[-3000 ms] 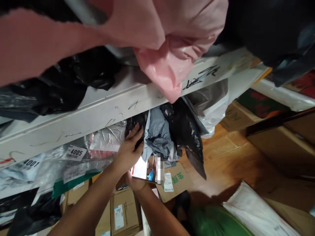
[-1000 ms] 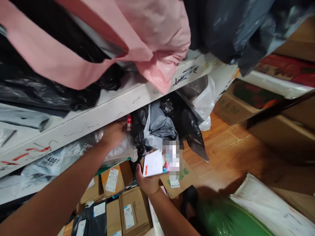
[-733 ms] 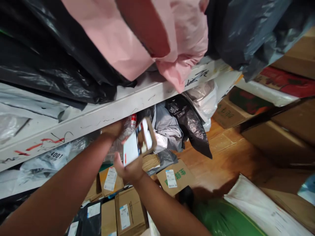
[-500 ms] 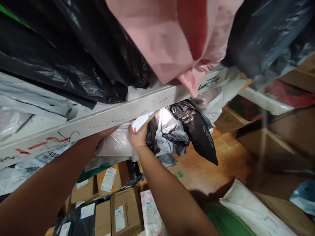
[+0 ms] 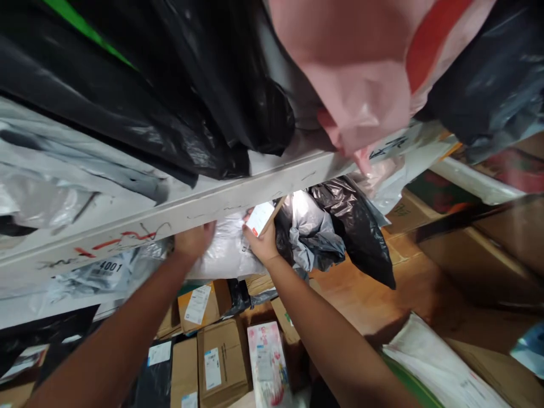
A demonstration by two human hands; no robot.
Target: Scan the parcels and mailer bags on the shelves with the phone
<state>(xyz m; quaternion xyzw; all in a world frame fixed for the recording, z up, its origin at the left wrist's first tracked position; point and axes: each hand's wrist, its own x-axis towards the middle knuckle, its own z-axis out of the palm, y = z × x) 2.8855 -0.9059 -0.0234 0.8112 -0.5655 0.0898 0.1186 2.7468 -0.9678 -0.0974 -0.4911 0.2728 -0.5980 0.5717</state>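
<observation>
My right hand (image 5: 262,242) is closed around a phone (image 5: 260,219) with a bright white screen and a red patch at its lower corner. It is held just below the shelf edge, over a whitish plastic parcel bag (image 5: 232,255). At that bag's left end is my left hand (image 5: 193,241), its fingers mostly hidden and blurred, so I cannot tell whether it grips the plastic. To the right of the phone, a silver-grey bag (image 5: 306,218) is brightly lit. A black plastic bag (image 5: 357,226) hangs out beyond it.
The white shelf edge (image 5: 229,195) crosses above my hands. Black bags (image 5: 170,96) and a pink bag (image 5: 361,85) overhang it. Labelled cardboard boxes (image 5: 225,362) and a pink-and-white box (image 5: 267,362) stand below. A white parcel (image 5: 437,362) lies at lower right.
My left hand, earlier hidden behind the whitish bag, now shows at its left end. My right hand still holds the phone. The view has shifted, moving most things rightward.
</observation>
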